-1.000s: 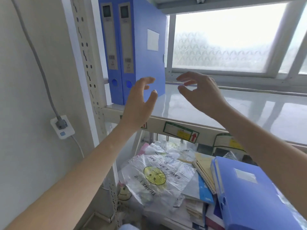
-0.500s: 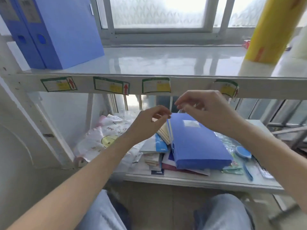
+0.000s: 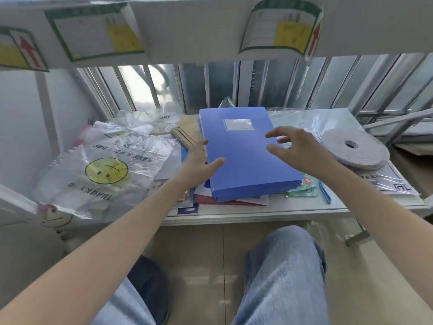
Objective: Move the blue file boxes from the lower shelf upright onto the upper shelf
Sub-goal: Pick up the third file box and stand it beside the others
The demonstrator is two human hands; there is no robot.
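Observation:
A blue file box (image 3: 243,151) lies flat on a pile of books and papers in the middle of the lower shelf (image 3: 304,207). My left hand (image 3: 199,163) rests against the box's left edge, thumb on its top face, fingers along the side. Over the right half of the box my right hand (image 3: 295,148) hovers, fingers spread, holding nothing. The front edge of the upper shelf (image 3: 187,26) runs across the top of the view; the boxes standing on it are out of sight.
A plastic bag with a yellow smiley face (image 3: 105,170) covers the shelf's left part. A grey tape roll (image 3: 353,148) lies at the right, notebooks (image 3: 185,132) behind the box's left side. Window bars stand behind the shelf. My knees are below its front edge.
My view has dropped from the upper shelf to the lower one. Both hands have come down from beside the upright boxes to the flat box; the left now touches its edge.

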